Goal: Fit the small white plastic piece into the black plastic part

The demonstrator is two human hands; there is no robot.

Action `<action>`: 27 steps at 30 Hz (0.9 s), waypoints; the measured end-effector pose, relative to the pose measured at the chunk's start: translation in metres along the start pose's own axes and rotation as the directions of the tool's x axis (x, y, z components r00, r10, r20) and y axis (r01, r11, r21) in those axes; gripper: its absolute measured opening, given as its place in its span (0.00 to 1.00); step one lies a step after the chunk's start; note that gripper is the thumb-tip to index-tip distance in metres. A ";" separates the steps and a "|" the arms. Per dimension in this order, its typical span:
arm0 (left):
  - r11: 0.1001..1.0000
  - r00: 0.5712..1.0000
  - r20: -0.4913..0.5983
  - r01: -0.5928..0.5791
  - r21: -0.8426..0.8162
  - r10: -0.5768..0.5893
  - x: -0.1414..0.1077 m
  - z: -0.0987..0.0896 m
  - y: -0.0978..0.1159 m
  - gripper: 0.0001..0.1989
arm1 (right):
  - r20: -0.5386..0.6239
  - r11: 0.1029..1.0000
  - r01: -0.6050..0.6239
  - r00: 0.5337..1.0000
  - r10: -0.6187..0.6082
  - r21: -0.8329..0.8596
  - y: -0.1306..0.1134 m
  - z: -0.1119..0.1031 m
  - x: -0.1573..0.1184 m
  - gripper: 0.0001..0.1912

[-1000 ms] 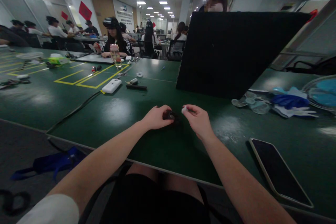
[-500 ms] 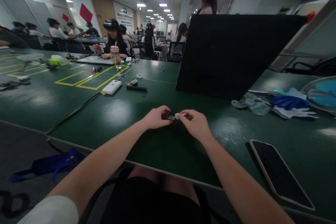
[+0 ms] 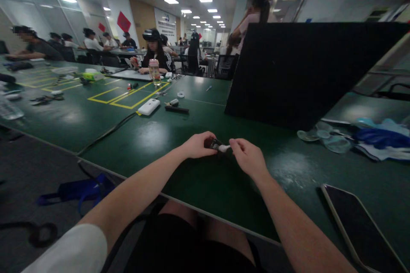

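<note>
My left hand (image 3: pixel 199 145) is closed, pinching a small dark part (image 3: pixel 215 143) with a greyish metallic face between thumb and fingers. In my right hand (image 3: pixel 250 156), thumb and fingertips grip the thin end of a small white piece (image 3: pixel 224 148). The white piece's thicker end lies against or just in front of the dark part; whether they are joined I cannot tell. Both hands are held close together above the green table (image 3: pixel 195 179), near its front edge. The exact kinds of the two small things are too small to make out.
A phone (image 3: pixel 361 226) lies at the right front. A large black panel (image 3: pixel 307 72) stands at the back right, near blue and white gloves (image 3: pixel 384 138). Left of centre are a white box with a cable (image 3: pixel 149 107), a black bar (image 3: pixel 177 110) and a bottle (image 3: pixel 155 72).
The view has turned a little to the left. The white piece now overlaps the dark part's near side, and my right fingers hold it farther back, by its thin end.
</note>
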State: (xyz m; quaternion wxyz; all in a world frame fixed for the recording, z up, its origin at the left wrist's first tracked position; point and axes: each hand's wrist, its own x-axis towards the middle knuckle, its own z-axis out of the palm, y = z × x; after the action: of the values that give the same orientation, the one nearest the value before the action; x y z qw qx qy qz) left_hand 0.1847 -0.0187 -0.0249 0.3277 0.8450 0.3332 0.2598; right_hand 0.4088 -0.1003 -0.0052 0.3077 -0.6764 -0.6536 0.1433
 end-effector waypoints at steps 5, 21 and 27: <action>0.991 0.989 -0.087 0.117 -0.072 -0.123 -0.016 -0.040 -0.028 0.26 | -0.016 0.994 -0.051 0.998 0.053 0.094 0.013 -0.008 0.003 0.30; 0.754 0.992 -0.102 0.122 0.645 -0.074 -0.098 -0.176 -0.061 0.27 | 0.143 0.996 -0.035 0.990 0.023 0.079 0.016 0.001 0.005 0.29; 0.878 0.786 -0.567 0.430 0.212 -0.248 -0.089 -0.167 -0.100 0.30 | 0.106 0.996 -0.047 0.994 0.039 0.081 0.016 0.000 0.006 0.30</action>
State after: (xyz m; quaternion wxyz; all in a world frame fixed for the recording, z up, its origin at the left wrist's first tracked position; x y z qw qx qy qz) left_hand -0.0217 0.0363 -0.0088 0.1200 0.7093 0.5965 0.3558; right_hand 0.4221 -0.0936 -0.0134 0.2981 -0.6685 -0.6474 0.2123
